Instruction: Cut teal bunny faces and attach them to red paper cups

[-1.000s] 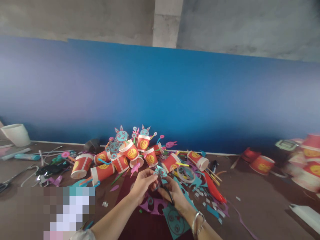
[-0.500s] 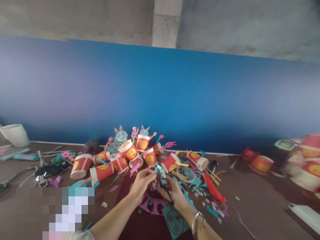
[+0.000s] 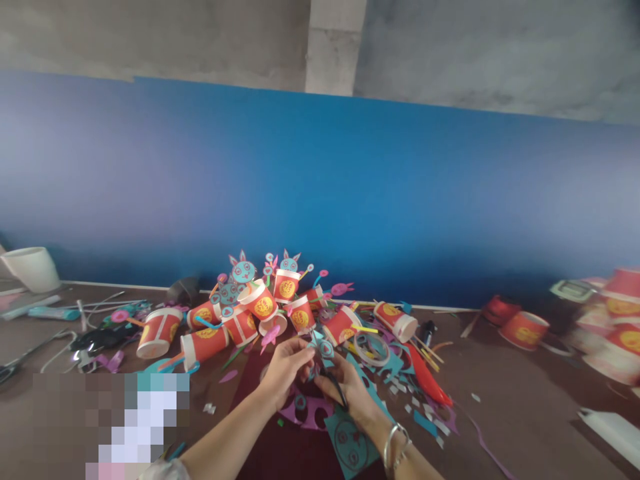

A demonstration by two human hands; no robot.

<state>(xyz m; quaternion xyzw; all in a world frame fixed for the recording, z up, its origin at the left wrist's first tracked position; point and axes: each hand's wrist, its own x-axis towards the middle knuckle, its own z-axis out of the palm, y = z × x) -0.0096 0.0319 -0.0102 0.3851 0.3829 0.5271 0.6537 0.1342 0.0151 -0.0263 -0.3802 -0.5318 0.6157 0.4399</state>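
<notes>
Pinched in my left hand [image 3: 290,363] is a small light-blue paper piece [image 3: 325,346] with a heart drawn on it. My right hand [image 3: 350,387] is closed around black-handled scissors [image 3: 340,390], whose blades reach toward the paper and are partly hidden by the fingers. Below my hands lies a purple paper sheet [image 3: 316,415] with cut-out holes. Beside my right wrist, a teal paper square [image 3: 349,443] carries a drawn round face. Just beyond my fingers, red paper cups [image 3: 302,315] with yellow emblems lie in a heap with straws and paper rabbit faces [image 3: 243,271].
To the right of my hands are a tape roll [image 3: 371,349], paper scraps and a shiny red object [image 3: 429,380]. More cups [image 3: 523,331] stand farther right. A white mug [image 3: 33,268] and another pair of scissors [image 3: 30,357] are at the left. A blue panel [image 3: 320,187] rises behind the table.
The heart-marked paper has shifted slightly right and down between my hands. At the left, a cup with a pink disc on its straw has turned and its straw has swung left.
</notes>
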